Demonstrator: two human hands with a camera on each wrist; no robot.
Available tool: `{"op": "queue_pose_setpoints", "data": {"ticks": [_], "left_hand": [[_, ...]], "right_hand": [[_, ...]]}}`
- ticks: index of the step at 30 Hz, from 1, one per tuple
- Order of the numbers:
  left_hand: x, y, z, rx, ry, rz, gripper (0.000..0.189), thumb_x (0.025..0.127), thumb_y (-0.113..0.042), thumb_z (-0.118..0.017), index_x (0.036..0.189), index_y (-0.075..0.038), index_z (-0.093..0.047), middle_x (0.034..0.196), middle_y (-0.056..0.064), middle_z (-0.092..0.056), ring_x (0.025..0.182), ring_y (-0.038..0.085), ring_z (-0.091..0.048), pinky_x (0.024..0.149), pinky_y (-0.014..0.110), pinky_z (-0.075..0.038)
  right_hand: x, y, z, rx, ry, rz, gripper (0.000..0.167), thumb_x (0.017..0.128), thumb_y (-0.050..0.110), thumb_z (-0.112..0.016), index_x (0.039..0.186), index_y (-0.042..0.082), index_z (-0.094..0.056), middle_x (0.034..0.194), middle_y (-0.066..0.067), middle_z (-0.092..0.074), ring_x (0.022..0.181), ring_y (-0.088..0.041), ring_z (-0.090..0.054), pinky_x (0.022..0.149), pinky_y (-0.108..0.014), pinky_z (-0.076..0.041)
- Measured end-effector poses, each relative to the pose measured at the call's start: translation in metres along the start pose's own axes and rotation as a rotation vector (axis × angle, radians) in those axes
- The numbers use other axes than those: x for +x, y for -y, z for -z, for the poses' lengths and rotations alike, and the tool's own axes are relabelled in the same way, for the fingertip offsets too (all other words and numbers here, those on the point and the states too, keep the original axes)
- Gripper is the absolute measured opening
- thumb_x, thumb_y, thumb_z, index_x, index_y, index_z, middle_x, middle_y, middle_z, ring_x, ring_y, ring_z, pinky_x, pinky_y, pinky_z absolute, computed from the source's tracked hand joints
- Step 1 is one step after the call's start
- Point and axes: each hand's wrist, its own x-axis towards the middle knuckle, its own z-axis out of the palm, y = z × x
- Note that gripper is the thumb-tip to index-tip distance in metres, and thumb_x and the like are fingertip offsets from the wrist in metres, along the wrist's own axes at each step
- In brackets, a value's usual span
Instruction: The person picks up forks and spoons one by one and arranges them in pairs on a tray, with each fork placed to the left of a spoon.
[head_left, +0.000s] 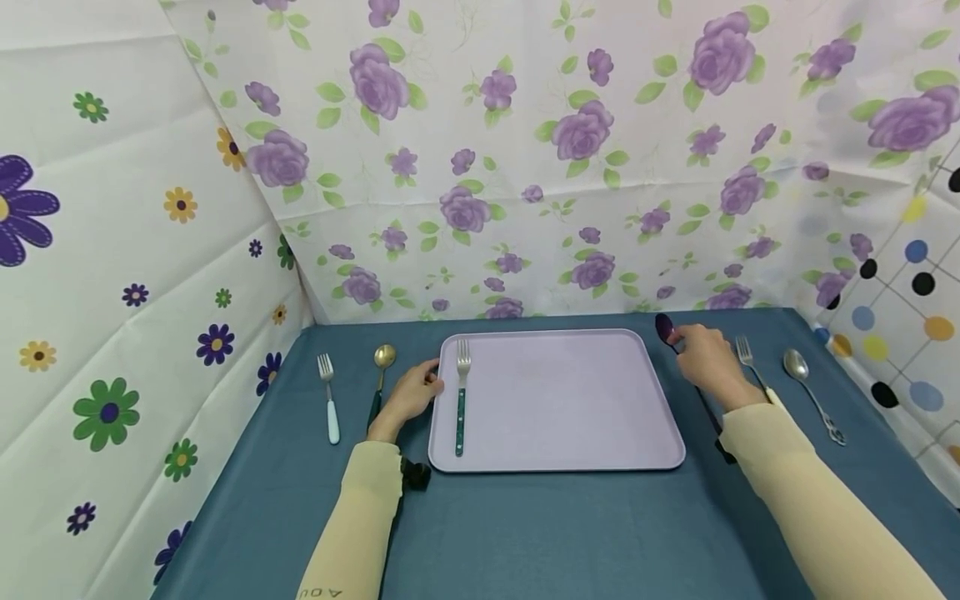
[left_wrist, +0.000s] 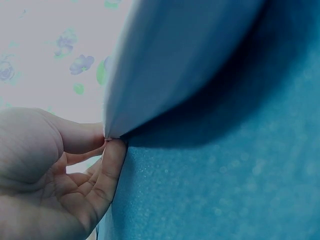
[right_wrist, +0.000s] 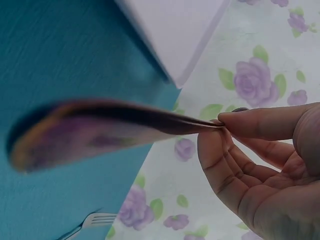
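A pale lilac tray (head_left: 558, 400) lies on the blue-covered table, with a green-handled fork (head_left: 461, 400) along its left side. My left hand (head_left: 411, 392) is at the tray's left edge; the left wrist view has its thumb and finger pinching the tray rim (left_wrist: 150, 85). To the right of the tray my right hand (head_left: 707, 358) pinches a dark spoon (head_left: 663, 327) near its neck. The spoon's long handle (right_wrist: 90, 132) slants back toward me, blurred and close in the right wrist view. Its bowl is mostly hidden there behind the fingers.
Left of the tray lie a pale-handled fork (head_left: 329, 400) and a gold spoon (head_left: 384, 358), its dark green handle partly behind my left hand. To the right are a fork (head_left: 745, 350), partly covered by my sleeve, and an ornate silver spoon (head_left: 797, 365). Flowered cloth (head_left: 525, 242) hangs behind.
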Motion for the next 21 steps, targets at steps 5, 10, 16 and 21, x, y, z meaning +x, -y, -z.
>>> {"op": "queue_pose_setpoints", "data": {"ticks": [5,10,16,21], "left_hand": [[-0.001,-0.001,0.001,0.0,-0.001,-0.001,0.052,0.106,-0.008,-0.056,0.155,0.003,-0.044,0.101,0.011,-0.058,0.09,0.023,-0.057,0.083,0.039,-0.047],[-0.003,-0.003,0.002,0.003,-0.004,-0.004,0.051,0.106,-0.007,-0.056,0.154,0.004,-0.044,0.101,0.011,-0.058,0.09,0.023,-0.057,0.083,0.039,-0.047],[-0.004,-0.004,0.002,0.009,-0.011,0.002,0.051,0.105,-0.007,-0.057,0.154,0.004,-0.045,0.101,0.011,-0.058,0.09,0.023,-0.057,0.083,0.039,-0.046],[-0.003,-0.004,0.001,0.007,-0.005,0.001,0.051,0.105,-0.007,-0.057,0.154,0.004,-0.045,0.102,0.011,-0.058,0.091,0.023,-0.057,0.084,0.039,-0.047]], "right_hand": [[0.0,0.007,-0.001,0.019,-0.009,0.012,0.041,0.093,-0.007,-0.046,0.129,-0.011,-0.063,0.077,-0.018,-0.062,0.054,-0.02,-0.044,0.053,-0.036,-0.037],[0.0,0.011,-0.006,0.046,-0.016,0.014,0.037,0.096,-0.005,-0.05,0.13,-0.01,-0.064,0.097,-0.024,-0.069,0.06,-0.023,-0.056,0.056,-0.035,-0.042],[0.002,0.022,-0.011,0.063,-0.004,0.022,0.039,0.096,-0.006,-0.048,0.131,-0.01,-0.064,0.093,-0.023,-0.069,0.057,-0.021,-0.052,0.054,-0.034,-0.039],[0.005,0.031,-0.014,0.062,-0.01,0.04,0.039,0.095,-0.006,-0.048,0.13,-0.01,-0.065,0.101,-0.028,-0.07,0.063,-0.025,-0.061,0.056,-0.035,-0.043]]}}
